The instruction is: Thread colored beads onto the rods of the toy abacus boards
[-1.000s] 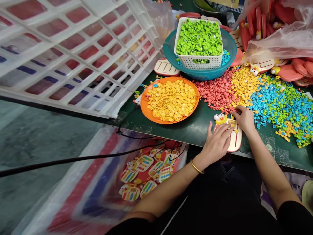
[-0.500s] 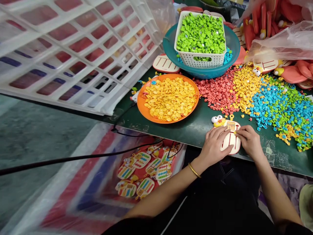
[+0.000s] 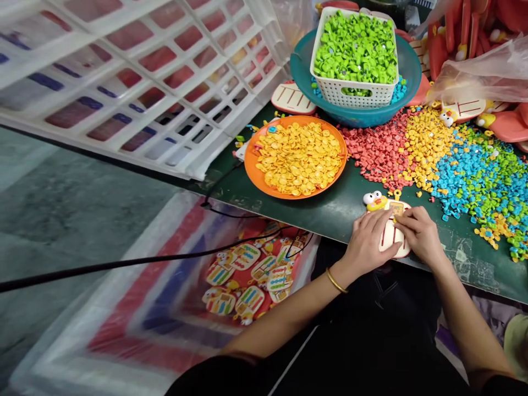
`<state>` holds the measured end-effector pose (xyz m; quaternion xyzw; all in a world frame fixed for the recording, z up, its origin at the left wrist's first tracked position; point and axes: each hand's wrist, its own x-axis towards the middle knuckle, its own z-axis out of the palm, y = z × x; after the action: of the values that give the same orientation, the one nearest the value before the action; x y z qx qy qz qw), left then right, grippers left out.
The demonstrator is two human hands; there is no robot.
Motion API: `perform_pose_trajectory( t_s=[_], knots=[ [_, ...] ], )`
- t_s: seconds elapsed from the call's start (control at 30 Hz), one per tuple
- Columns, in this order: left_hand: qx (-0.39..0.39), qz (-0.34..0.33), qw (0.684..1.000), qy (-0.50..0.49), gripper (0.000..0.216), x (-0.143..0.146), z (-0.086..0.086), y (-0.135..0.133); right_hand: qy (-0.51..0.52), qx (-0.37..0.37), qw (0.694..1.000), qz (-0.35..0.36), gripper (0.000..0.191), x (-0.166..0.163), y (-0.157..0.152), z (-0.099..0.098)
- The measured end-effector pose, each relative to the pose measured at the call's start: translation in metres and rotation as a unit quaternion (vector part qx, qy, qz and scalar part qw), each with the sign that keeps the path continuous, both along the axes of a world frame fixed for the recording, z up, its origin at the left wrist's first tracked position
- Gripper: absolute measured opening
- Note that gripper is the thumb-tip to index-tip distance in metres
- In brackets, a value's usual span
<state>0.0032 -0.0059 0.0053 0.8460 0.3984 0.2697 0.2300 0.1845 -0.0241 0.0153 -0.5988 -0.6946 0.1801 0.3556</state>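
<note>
A cream slotted toy board (image 3: pixel 386 236) with a yellow duck head and bulging eyes lies at the table's front edge. My left hand (image 3: pixel 368 237) grips it from the left, fingers across its upper part and thumb on the lower face. A small yellow piece (image 3: pixel 395 219) is pinched in the fingertips of my right hand (image 3: pixel 421 234), against the board's upper slots. My fingers hide part of the board and most of that piece.
An orange plate (image 3: pixel 252 170) holds yellow pieces. Behind it, a white basket (image 3: pixel 352 91) of green pieces sits in a teal basin (image 3: pixel 303 66). Loose red pieces (image 3: pixel 381 151) and blue-green pieces (image 3: pixel 474 176) spread rightward. A white crate (image 3: pixel 198 170) leans left; finished-looking boards (image 3: pixel 247 275) lie below.
My right hand has shifted inward across the board, its fingertips now close to my left fingers. My left hand keeps its hold. The whole view has shifted slightly.
</note>
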Motion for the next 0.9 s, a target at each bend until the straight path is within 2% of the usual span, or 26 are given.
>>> perform_pose_trajectory(
  t_s=[0.13, 0.23, 0.37, 0.5, 0.63, 0.73, 0.8, 0.9],
  knots=[
    [-0.010, 0.002, 1.000, -0.003, 0.070, 0.001, 0.000, 0.002, 0.001, 0.019, 1.000, -0.023, 0.019, -0.012, 0.006, -0.004],
    [-0.014, 0.002, 1.000, -0.008, 0.071, 0.000, -0.002, 0.003, 0.003, 0.002, 1.000, -0.030, 0.022, -0.022, 0.011, -0.005],
    [-0.013, 0.007, 1.000, -0.013, 0.076, -0.001, -0.003, 0.004, 0.060, -0.029, 0.998, -0.014, 0.019, -0.015, 0.011, 0.003],
    [-0.007, 0.002, 1.000, -0.009, 0.076, 0.000, -0.003, 0.004, 0.074, -0.028, 0.996, -0.048, 0.015, -0.007, 0.008, 0.008],
    [-0.006, -0.001, 1.000, -0.015, 0.073, -0.001, -0.001, 0.005, 0.064, -0.039, 0.997, -0.030, 0.017, -0.016, 0.011, 0.006],
    [0.003, -0.008, 1.000, -0.023, 0.071, -0.002, -0.002, 0.006, 0.076, -0.042, 0.996, 0.000, 0.017, -0.010, 0.017, 0.008],
    [0.021, -0.010, 0.999, -0.037, 0.067, -0.003, -0.004, 0.006, 0.056, -0.014, 0.997, -0.051, 0.019, 0.006, 0.023, 0.011],
    [0.057, 0.003, 0.996, -0.063, 0.055, -0.002, -0.007, 0.005, -0.031, 0.015, 0.988, -0.153, 0.022, 0.035, 0.034, 0.012]
  ],
)
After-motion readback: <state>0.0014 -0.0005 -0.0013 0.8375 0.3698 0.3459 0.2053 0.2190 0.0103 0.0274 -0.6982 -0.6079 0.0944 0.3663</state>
